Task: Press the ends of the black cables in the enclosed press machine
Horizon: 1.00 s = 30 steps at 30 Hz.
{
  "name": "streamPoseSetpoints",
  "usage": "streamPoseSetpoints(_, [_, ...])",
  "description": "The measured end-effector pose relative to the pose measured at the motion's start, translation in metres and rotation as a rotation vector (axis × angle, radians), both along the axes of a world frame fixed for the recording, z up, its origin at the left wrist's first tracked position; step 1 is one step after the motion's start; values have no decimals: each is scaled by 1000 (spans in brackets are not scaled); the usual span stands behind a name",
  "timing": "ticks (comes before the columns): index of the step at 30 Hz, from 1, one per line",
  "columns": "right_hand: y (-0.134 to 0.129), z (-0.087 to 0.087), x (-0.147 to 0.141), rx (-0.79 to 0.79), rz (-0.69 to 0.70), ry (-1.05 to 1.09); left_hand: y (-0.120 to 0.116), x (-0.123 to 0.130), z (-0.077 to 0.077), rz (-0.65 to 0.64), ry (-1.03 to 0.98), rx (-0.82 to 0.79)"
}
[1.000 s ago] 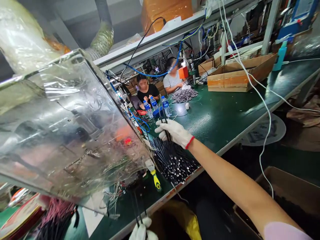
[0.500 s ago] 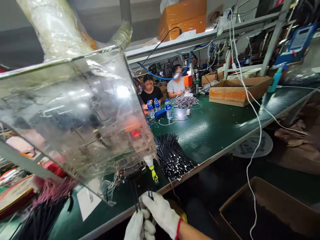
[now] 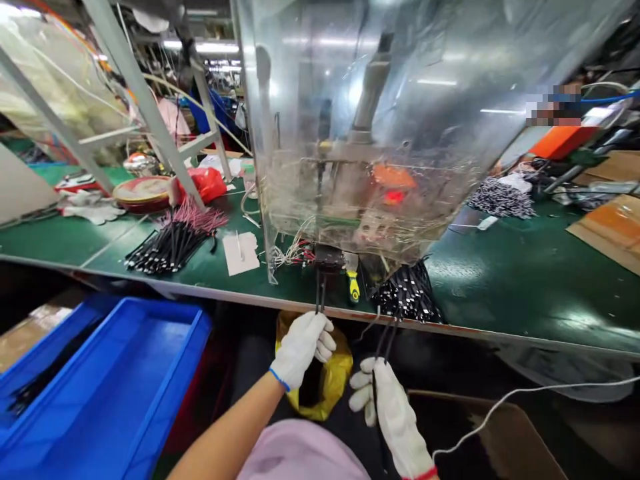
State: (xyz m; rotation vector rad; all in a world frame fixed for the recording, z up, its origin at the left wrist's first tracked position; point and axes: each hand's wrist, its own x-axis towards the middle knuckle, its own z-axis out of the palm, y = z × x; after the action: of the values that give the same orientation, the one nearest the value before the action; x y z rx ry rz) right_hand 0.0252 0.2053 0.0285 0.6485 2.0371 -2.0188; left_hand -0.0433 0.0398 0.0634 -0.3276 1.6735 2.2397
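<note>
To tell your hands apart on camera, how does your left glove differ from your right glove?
The left glove has a blue cuff band; the right glove has a red one. The left glove sits higher, nearer the bench edge, than the right glove. Both gloves are white and hold thin dark wires.

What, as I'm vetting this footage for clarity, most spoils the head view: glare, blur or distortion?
In the head view, glare is worst: ceiling lights streak across the clear plastic cover, partly hiding the parts behind it; sheen washes the green bench mat; wide-angle distortion bends the bench edge; the gloved left hand and right hand holding black cables stay fairly sharp.
</note>
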Motion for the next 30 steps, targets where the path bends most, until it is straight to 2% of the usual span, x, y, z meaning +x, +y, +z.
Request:
streamPoseSetpoints(3, [10,-2,15,22,-58,-56,0,0,-3,-10,11,40])
streamPoseSetpoints(8, [13,5,10,40,-118,-25,0,3,-7,-6,29,58])
streamPoseSetpoints(10, [7,14,5,15,-131,27,0,1,-4,-7,30,58])
streamPoseSetpoints(14, [-13,43,-5,-146,-133,157,-2,1,10,18,51,66])
streamPoseSetpoints(16, [-25,58,-12,-202,-95,223,-5,10,17,46,60,44])
streamPoseSetpoints(18, [-36,69,-22,-249,-32,286,-12,30,18,48,72,-50])
streamPoseSetpoints(21, [-51,68,-41,-335,68,315,-30,73,1,17,70,-216])
streamPoseSetpoints(23, [-60,56,-53,-398,125,265,-45,99,-20,23,-36,-184])
streamPoseSetpoints(25, [-67,39,-63,-485,186,176,-57,114,-44,-26,-109,-180])
streamPoseSetpoints(26, [-70,30,-66,-532,214,135,-60,117,-54,-50,-169,-154])
streamPoseSetpoints(28, [-74,18,-73,-607,247,82,-61,112,-67,-46,-291,15])
streamPoseSetpoints(30, [-75,13,-83,-642,248,74,-54,99,-68,40,-385,216])
